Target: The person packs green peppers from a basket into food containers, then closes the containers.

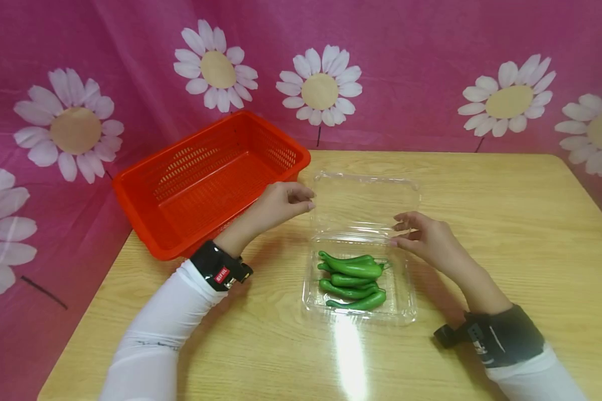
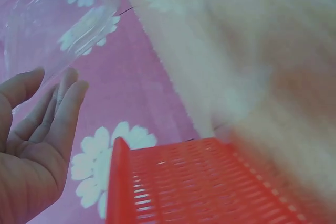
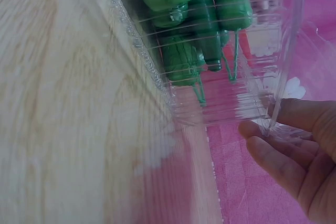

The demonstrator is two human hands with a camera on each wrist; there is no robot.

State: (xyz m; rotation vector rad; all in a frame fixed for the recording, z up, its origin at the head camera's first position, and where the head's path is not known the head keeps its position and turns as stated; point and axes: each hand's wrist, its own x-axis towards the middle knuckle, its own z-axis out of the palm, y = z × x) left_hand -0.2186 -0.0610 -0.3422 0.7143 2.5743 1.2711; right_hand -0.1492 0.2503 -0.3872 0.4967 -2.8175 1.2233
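Note:
A clear plastic clamshell box (image 1: 411, 289) lies on the table with its lid (image 1: 366, 195) folded back, away from the person. Several green peppers (image 1: 353, 270) lie side by side in its base; their stem ends show through the plastic in the right wrist view. My right hand (image 1: 428, 239) is at the box's right side by the hinge, thumb and fingertips on either side of the plastic corner, pinching it. My left hand (image 1: 283, 203) hovers at the lid's left edge, fingers parted and holding nothing; the left wrist view shows a gap between thumb and fingers.
A red plastic basket (image 1: 160, 245) with slotted walls stands at the back left, close to my left forearm. The wooden table (image 1: 506, 223) ends at a pink cloth (image 1: 401, 83) with white flowers.

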